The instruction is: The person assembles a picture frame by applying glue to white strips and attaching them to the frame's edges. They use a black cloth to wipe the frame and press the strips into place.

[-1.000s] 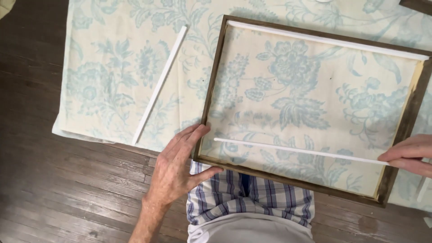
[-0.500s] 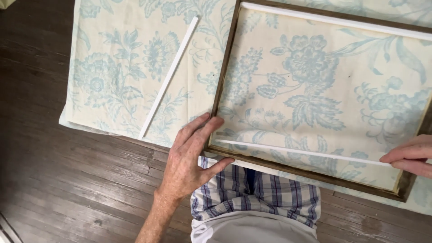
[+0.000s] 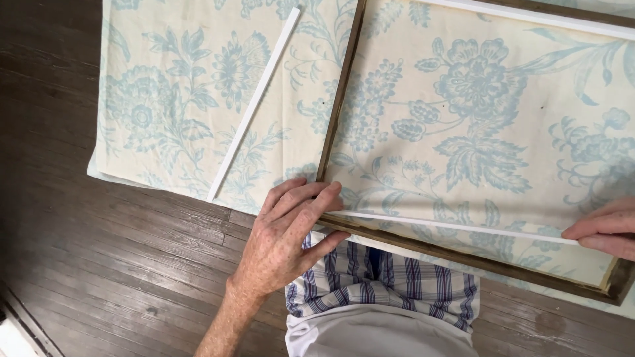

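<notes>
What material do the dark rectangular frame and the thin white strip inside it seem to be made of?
The dark rectangular frame looks like stained wood with a matte finish: grain and uneven brown tone show. The thin white strip looks like smooth painted wood or plastic: uniform colour, no visible grain. The look leaves this open.

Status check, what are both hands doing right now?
Left hand pressing frame corner. Right hand pinching white strip along the frame's lower edge. Spare strip lies clear.
</notes>
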